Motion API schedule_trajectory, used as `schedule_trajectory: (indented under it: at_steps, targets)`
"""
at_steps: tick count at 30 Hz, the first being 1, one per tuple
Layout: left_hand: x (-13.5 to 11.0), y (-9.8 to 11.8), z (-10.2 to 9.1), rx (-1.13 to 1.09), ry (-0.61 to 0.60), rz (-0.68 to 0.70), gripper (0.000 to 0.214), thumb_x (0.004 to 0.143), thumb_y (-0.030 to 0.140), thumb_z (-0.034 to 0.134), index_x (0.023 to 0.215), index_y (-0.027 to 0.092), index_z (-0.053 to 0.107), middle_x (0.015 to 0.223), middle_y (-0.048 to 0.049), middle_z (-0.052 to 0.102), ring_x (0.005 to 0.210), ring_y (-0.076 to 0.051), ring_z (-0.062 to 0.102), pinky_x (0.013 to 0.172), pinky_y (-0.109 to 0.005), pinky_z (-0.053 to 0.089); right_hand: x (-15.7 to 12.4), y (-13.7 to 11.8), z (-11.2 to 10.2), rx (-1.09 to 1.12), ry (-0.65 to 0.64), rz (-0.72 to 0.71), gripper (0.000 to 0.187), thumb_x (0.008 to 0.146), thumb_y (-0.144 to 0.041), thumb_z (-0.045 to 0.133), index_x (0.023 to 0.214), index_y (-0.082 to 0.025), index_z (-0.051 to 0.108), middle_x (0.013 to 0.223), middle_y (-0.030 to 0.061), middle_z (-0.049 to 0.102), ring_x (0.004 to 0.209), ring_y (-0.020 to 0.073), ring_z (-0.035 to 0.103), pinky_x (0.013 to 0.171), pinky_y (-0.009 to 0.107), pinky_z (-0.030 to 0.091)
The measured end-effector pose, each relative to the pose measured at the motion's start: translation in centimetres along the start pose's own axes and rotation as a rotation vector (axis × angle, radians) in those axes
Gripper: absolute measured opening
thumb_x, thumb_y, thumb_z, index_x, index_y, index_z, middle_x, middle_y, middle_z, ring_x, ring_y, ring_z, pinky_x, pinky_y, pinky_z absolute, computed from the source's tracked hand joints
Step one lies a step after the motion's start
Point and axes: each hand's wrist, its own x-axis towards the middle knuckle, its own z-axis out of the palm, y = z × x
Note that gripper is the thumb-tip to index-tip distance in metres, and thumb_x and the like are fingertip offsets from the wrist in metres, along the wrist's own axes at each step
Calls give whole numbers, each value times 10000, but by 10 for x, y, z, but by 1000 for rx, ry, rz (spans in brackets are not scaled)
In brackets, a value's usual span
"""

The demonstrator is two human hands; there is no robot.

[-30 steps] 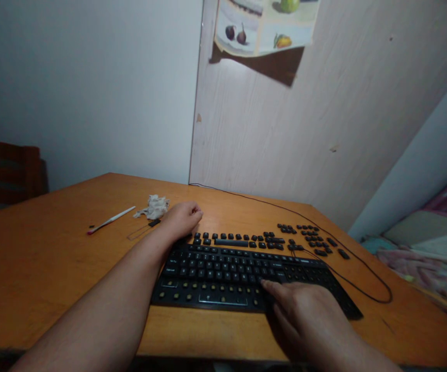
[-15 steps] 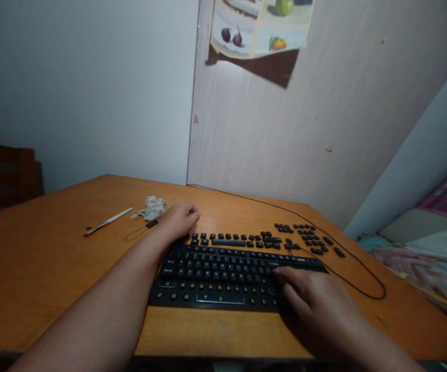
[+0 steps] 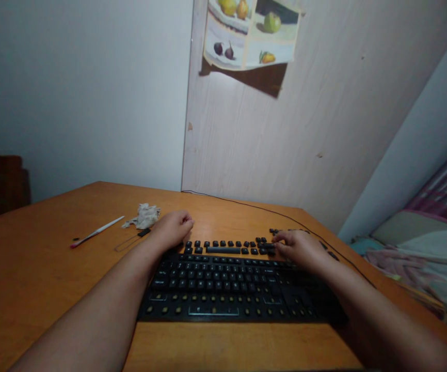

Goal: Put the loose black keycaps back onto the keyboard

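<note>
A black keyboard (image 3: pixel 223 281) lies on the wooden table in front of me. Its upper rows bear keycaps, while the lower rows show bare switch posts. My left hand (image 3: pixel 175 227) rests beyond the keyboard's far left corner with its fingers curled closed; whatever may be inside them is hidden. Behind the keyboard, loose black keycaps (image 3: pixel 223 243) are laid out in rows, with a long space bar (image 3: pixel 223 250) among them. Over the right part of these rows is my right hand (image 3: pixel 293 245), thumb and forefinger closed at a wide keycap (image 3: pixel 269 245).
Left of my forearm lie a white brush-like stick (image 3: pixel 103 227), a crumpled pale cloth (image 3: pixel 144 216) and a black tool with a wire loop (image 3: pixel 143 232). A thin cable (image 3: pixel 246 202) crosses the table's back right. Bedding (image 3: pixel 397 258) is off to the right.
My right hand has moved from the keyboard's right part, away from me, to the loose keycaps behind it. My left hand stays closed in its place. The view has tilted up slightly.
</note>
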Motion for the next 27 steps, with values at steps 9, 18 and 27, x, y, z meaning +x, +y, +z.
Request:
schedule_trajectory:
  at_steps: [9,18,27]
  targets:
    - [0,-1,0,-7,-3,30,262,837,402,474,822,213,655,793,-45,699,754,-203,623,642,-270,410,52,-1,15,-35,-121,-15,257,811,-319,616,1007,-259,769,849,45,738,777,187,646,641,262,396]
    - [-1,-1,0,-18,-3,18,267,833,413,479,825,214,657,785,-42,696,751,-208,617,625,-273,395,71,-3,21,-26,-179,-27,284,795,-360,650,1040,-277,768,914,44,743,836,202,659,672,275,419]
    - [0,0,0,13,-21,10,281,841,412,471,849,207,663,815,-50,705,772,-209,623,642,-270,406,80,-2,26,-38,-274,-29,259,880,-364,641,1074,-206,707,997,45,714,893,194,656,801,345,500]
